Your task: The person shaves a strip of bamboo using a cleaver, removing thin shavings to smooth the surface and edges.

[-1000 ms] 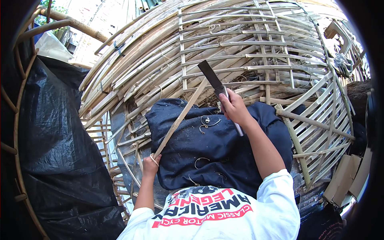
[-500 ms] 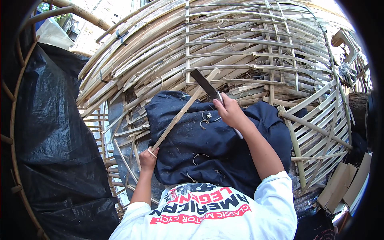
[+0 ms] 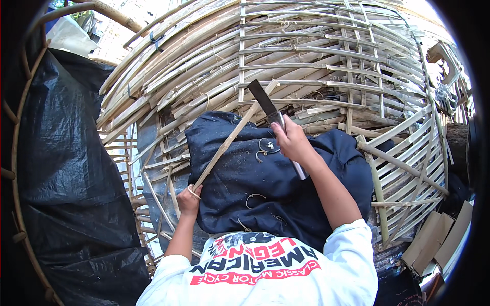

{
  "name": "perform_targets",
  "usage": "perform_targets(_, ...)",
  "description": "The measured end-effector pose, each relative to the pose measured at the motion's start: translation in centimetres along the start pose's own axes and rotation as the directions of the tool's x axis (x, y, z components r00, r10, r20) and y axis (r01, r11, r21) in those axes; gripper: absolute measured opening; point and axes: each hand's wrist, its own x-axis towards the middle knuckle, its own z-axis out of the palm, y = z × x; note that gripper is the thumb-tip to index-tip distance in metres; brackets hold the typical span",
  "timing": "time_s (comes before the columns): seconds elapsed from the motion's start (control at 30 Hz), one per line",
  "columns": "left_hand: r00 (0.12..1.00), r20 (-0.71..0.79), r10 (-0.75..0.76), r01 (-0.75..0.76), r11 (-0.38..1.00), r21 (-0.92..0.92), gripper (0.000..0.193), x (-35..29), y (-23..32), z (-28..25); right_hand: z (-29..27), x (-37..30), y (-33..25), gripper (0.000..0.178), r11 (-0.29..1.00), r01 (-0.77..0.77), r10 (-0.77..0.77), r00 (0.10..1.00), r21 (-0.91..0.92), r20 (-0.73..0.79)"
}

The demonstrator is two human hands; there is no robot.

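Closed round the lower end of a pale bamboo strip [image 3: 225, 146] is my left hand [image 3: 189, 201], at the left edge of the dark cloth [image 3: 232, 188] over my lap. A thin curled shaving loops at those fingers. The strip slants up and to the right, its far end behind or beside the blade. My right hand [image 3: 292, 139] grips a knife [image 3: 263, 98] with a broad dark blade and a long pale metal handle. The blade points up and left, crossing the strip near its far end; whether they touch I cannot tell. Several curled shavings [image 3: 256, 200] lie on the cloth.
Ahead lies a large stack of split bamboo strips [image 3: 173, 97], with a bamboo lattice [image 3: 311, 51] on top. Another lattice panel [image 3: 408, 168] stands at the right, cardboard [image 3: 431, 239] below it. A black plastic sheet [image 3: 76, 163] hangs on the left behind a bamboo pole frame.
The knife has turned a little more upright, showing more of its blade's flat side and handle. My left hand and the bamboo strip have hardly moved.
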Motion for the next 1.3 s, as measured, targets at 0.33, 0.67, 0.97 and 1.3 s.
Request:
perform_targets(0.33,1.0,-0.017,0.016,-0.016,1.0,0.025,0.035,0.3,0.3,0.2,-0.4,-0.7,-0.7,0.028,0.996,-0.016,0.016,1.0,-0.086,0.001)
perform_targets(0.67,1.0,-0.028,0.006,-0.007,1.0,-0.016,0.041,0.3,0.4,0.1,-1.2,-0.9,-1.0,0.029,0.997,-0.052,0.058,0.993,-0.057,0.105)
perform_targets(0.97,0.999,-0.037,0.033,-0.032,0.999,0.027,0.041,0.6,0.0,0.3,-0.9,-0.7,0.2,0.022,0.994,0.062,-0.06,0.998,-0.095,0.022)
perform_targets(1.3,0.998,0.02,0.053,-0.054,0.997,0.063,0.038,0.9,0.0,-0.4,-1.7,-0.5,0.0,0.025,0.997,-0.057,0.061,0.993,-0.052,0.099)
